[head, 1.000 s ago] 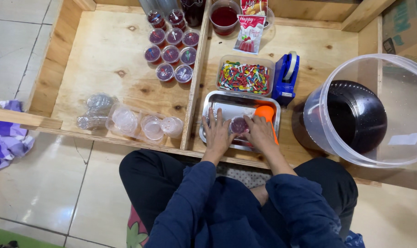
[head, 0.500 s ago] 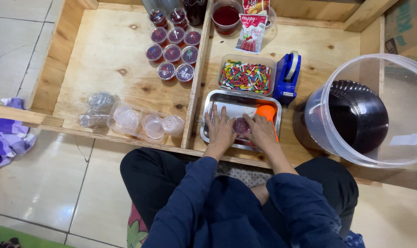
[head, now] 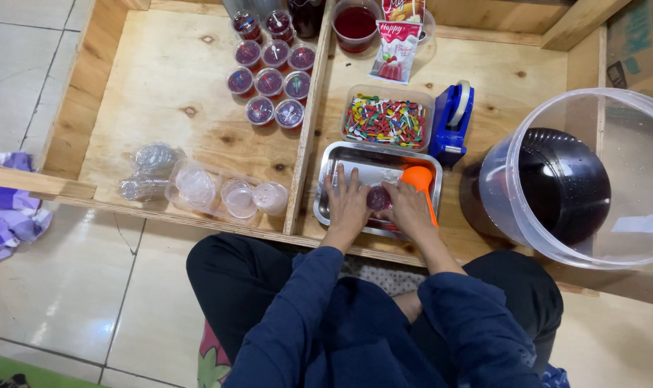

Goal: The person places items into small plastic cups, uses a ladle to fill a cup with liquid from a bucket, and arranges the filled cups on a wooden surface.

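Down at the near edge of the wooden worktop (head: 175, 79), the person is working with both hands inside a shallow steel tray (head: 355, 162). The left hand (head: 348, 205) is lying with fingers spread and lightly curved, bracing one side of a small round cup of dark red jelly (head: 379, 198), while the right hand (head: 410, 208) is closing around its other side, so the cup is being pinched between the two, probably to keep it steady on the slick metal. An orange scoop (head: 418, 178) is resting in the tray just beside the right hand, within easy reach.

Just beyond the tray, a clear rectangular tub of small multicoloured pieces (head: 385, 118) is sitting next to a blue tape dispenser (head: 452, 118). To the right, a large translucent plastic bucket (head: 628, 158) is holding dark liquid. Across the wooden divider on the left, finished lidded cups (head: 269, 79) are standing in neat rows, and empty clear cups (head: 218, 190) are lying in a crinkled plastic sleeve near the front rail.
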